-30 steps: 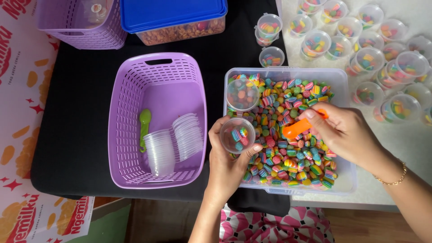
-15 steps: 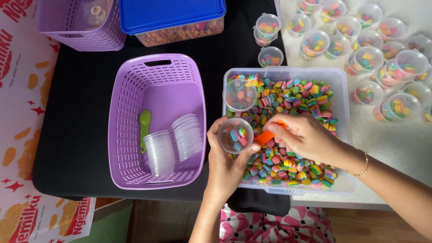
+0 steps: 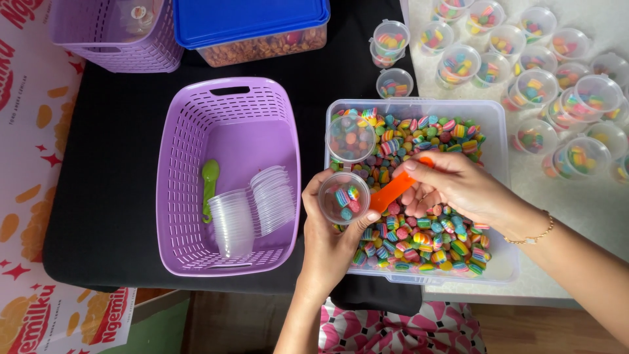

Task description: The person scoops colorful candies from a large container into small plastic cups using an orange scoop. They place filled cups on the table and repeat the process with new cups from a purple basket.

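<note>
Swung back toward the cup since half a second earlier, that right hand (image 3: 452, 190), with the orange scoop (image 3: 393, 190) pinched between thumb and fingers and its tip brought right to the rim. Left hand (image 3: 334, 236) wrapped around the small clear cup (image 3: 344, 198), a few striped candies inside, hinged lid (image 3: 350, 138) flipped open just beyond the fingers. Beneath both hands, the clear tub (image 3: 498, 262) heaped with candies (image 3: 419, 229). Left of the left hand, a purple basket (image 3: 229, 98) with stacked empty cups (image 3: 232, 223) and a green scoop (image 3: 209, 187). Beyond the right hand, many filled cups (image 3: 524, 85) with lids shut.
</note>
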